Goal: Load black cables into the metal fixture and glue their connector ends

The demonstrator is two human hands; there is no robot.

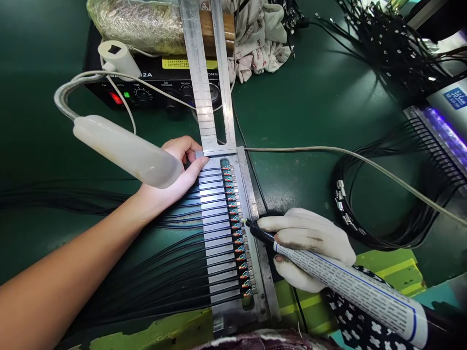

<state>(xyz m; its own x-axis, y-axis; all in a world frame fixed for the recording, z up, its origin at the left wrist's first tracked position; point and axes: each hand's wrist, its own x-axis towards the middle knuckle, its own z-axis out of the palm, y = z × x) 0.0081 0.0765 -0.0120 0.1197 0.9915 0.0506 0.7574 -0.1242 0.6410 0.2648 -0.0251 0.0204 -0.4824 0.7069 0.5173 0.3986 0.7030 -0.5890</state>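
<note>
My bare left hand [177, 176] rests on the left side of a metal jig [260, 262], fingers laid flat against its upper clamp bars. The jig holds a row of several black cables [146, 282] whose coloured wire ends [238, 228] line its slot. My right hand [310, 245], in a soiled white glove, grips a pen-like dispenser [350, 284] with a textured white sleeve. Its black tip touches the jig near the middle of the wire row. A whitish lamp head [126, 150] on a flexible neck hangs over my left hand.
A black control box [153, 85] with a red light sits behind the jig, with a metal rail [204, 73] leaning over it. White cloth [260, 39] lies at the back. Coiled black cables [386, 204] and a purple-lit rack [445, 136] are at the right. A grey hose [365, 163] crosses the green mat.
</note>
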